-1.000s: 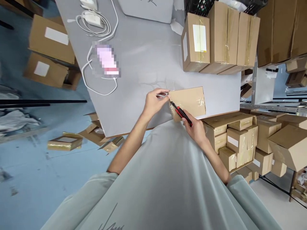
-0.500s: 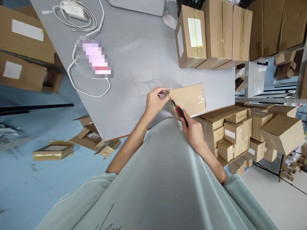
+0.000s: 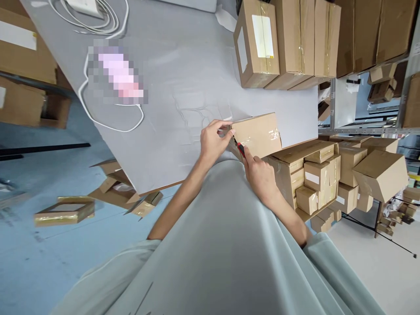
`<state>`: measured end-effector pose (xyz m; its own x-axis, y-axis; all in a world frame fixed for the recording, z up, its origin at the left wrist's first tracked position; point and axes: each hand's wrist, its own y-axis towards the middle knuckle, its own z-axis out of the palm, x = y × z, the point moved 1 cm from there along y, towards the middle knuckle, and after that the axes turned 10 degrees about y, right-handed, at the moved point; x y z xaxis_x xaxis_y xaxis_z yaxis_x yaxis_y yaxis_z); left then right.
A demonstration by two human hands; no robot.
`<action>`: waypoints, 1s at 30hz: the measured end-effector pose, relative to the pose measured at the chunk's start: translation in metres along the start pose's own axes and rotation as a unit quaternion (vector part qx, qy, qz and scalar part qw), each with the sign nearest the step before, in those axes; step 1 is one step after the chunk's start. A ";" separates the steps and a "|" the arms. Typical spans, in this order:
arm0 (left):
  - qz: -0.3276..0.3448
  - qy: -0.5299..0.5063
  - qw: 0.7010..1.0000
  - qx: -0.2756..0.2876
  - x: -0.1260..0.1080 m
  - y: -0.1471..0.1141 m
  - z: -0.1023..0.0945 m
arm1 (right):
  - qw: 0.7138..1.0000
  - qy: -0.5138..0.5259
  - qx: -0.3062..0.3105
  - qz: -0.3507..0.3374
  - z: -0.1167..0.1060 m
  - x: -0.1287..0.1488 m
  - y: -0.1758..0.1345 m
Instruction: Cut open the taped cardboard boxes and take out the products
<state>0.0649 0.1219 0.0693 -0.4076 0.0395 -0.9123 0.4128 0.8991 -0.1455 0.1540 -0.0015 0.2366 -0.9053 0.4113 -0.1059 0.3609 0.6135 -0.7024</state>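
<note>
My right hand (image 3: 260, 177) is closed round a red and black cutter (image 3: 241, 150), index finger stretched along its handle, and the tool's front end points at the left end of a small brown carton (image 3: 256, 133). My left hand (image 3: 211, 141) is at that same end, thumb and fingers drawn near each other by the upper left corner; I can't tell whether they pinch the cardboard or only rest against it. The carton lies at the near edge of the grey table (image 3: 164, 144), just in front of my pale shirt (image 3: 236, 218), with shiny tape towards its right end. Beyond it, to the right, three taller taped boxes (image 3: 290, 43) stand side by side, the leftmost bearing white labels. Far to my left on the tabletop are a blurred-out pink patch (image 3: 120, 74), a white cable (image 3: 127, 130) curving round it, and a white adapter (image 3: 83, 6). Below the table's right end, a large open carton (image 3: 285, 175) holds smaller boxes (image 3: 311, 177). On the blue floor (image 3: 108, 236) to my left lies a flat taped box (image 3: 64, 213).
</note>
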 end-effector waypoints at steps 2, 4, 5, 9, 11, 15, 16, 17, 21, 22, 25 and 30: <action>0.000 0.002 1.000 -0.010 -0.002 -0.003 0.003 | 1.000 0.002 0.003 0.005 -0.002 0.000 -0.007; -0.004 0.000 1.000 -0.022 -0.003 -0.006 0.007 | 1.000 -0.001 0.010 0.017 -0.003 -0.002 -0.013; -0.004 0.000 1.000 -0.029 -0.003 -0.007 0.009 | 1.000 -0.003 0.013 0.023 -0.003 -0.003 -0.014; -0.001 -0.001 0.998 -0.065 -0.003 -0.007 0.014 | 1.000 0.001 0.013 0.012 0.001 -0.006 -0.009; 0.005 -0.001 0.997 -0.071 -0.005 -0.007 0.016 | 1.000 0.005 0.006 0.003 0.005 -0.008 -0.009; 0.014 -0.003 0.998 -0.061 -0.011 -0.008 0.019 | 1.000 0.009 0.003 0.014 0.013 -0.015 -0.013; 0.012 -0.003 0.998 -0.063 -0.013 -0.009 0.020 | 1.000 0.011 0.003 0.017 0.015 -0.016 -0.012; 0.009 -0.004 0.998 -0.065 -0.014 -0.009 0.021 | 1.000 0.014 0.002 0.016 0.017 -0.017 -0.010; -0.011 -0.012 0.998 -0.066 -0.014 -0.003 0.025 | 0.999 0.027 -0.021 0.002 0.019 -0.018 0.002; -0.016 -0.012 0.998 -0.065 -0.013 -0.001 0.026 | 0.999 0.029 -0.024 -0.001 0.018 -0.018 0.001; -0.022 -0.010 0.998 -0.060 -0.011 0.001 0.030 | 0.999 0.029 -0.019 -0.001 0.016 -0.025 -0.008; -0.019 -0.009 0.997 -0.073 -0.014 -0.004 0.040 | 0.999 0.036 0.003 -0.005 0.017 -0.035 -0.009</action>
<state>0.1012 0.1005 0.0675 -0.4050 -0.0037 -0.9143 0.2728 0.9540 -0.1247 0.1785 -0.0327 0.2350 -0.8904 0.4525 -0.0484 0.3506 0.6142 -0.7070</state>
